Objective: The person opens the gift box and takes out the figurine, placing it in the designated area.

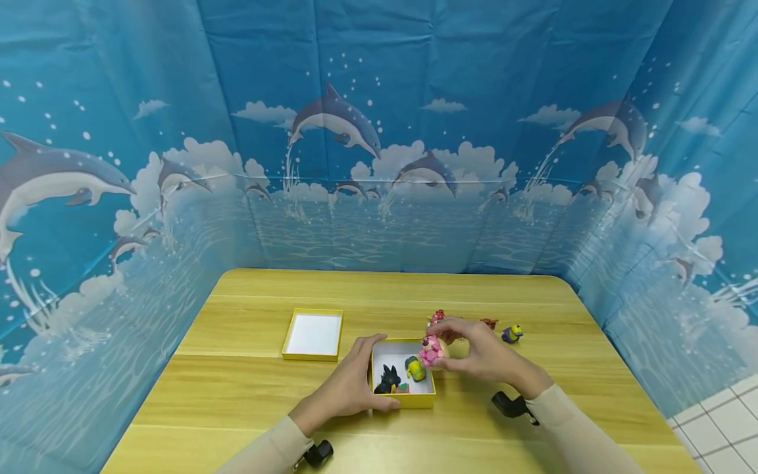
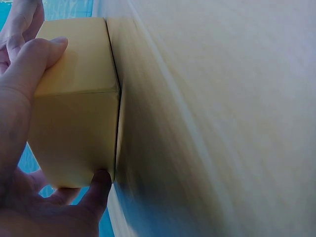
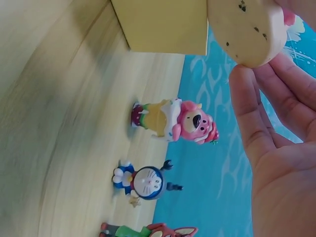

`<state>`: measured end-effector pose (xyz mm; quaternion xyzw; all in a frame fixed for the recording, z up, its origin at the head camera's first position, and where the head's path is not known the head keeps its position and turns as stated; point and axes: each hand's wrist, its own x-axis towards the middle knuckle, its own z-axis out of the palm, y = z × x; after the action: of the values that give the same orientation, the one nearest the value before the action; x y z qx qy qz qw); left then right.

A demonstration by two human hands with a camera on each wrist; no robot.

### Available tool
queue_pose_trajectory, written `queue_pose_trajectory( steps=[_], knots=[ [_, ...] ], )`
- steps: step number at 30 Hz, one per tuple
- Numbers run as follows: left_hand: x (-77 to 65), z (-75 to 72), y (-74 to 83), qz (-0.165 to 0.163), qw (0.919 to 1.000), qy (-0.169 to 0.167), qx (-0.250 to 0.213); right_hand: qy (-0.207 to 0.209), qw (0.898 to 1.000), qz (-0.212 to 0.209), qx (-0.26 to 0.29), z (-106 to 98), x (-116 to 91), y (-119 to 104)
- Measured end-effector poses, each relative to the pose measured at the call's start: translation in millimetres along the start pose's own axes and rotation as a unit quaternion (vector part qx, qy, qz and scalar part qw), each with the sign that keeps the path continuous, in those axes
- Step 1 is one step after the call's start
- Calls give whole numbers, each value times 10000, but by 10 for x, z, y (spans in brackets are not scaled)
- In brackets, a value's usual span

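My left hand (image 1: pixel 349 382) grips the near left corner of an open yellow box (image 1: pixel 417 400), thumb along its front wall and fingers along its left side; the left wrist view shows the box's outer walls (image 2: pixel 74 133) between them. Inside lie a black figurine with pointed ears (image 1: pixel 387 380), a yellow figurine with a greyish top (image 1: pixel 416 368) and a small pink-and-green piece (image 1: pixel 402 388). Over the box's right rim, my right hand (image 1: pixel 488 352) pinches a pink bear figurine (image 1: pixel 431 350). Its cream, dark-speckled back (image 3: pixel 247 32) shows in the right wrist view.
A yellow lid with a white inside (image 1: pixel 314 334) lies behind and left of the box. Beyond my right hand stand a pink bear in a cup (image 3: pixel 173 120), a blue-and-white cat figurine (image 3: pixel 143 181), a fox figurine in green (image 3: pixel 148 231) and a yellow-and-purple figurine (image 1: pixel 512 333).
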<state>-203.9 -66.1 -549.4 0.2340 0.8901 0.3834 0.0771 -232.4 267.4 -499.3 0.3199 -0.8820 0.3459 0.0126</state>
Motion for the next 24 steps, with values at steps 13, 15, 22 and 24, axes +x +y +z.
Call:
queue_pose_trajectory(
  steps=[13,15,22,24],
  knots=[
    [-10,13,-2,-21,10000,13,-5,67,9994,294,169,-56,-109,107],
    [-15,17,2,-18,10000,26,-2,76,9994,300,174,-62,-127,131],
    [-23,35,12,-14,10000,36,11,138,9992,310,203,-54,-176,227],
    [-25,41,11,-16,10000,27,-16,144,9991,327,211,-47,-190,254]
  ],
)
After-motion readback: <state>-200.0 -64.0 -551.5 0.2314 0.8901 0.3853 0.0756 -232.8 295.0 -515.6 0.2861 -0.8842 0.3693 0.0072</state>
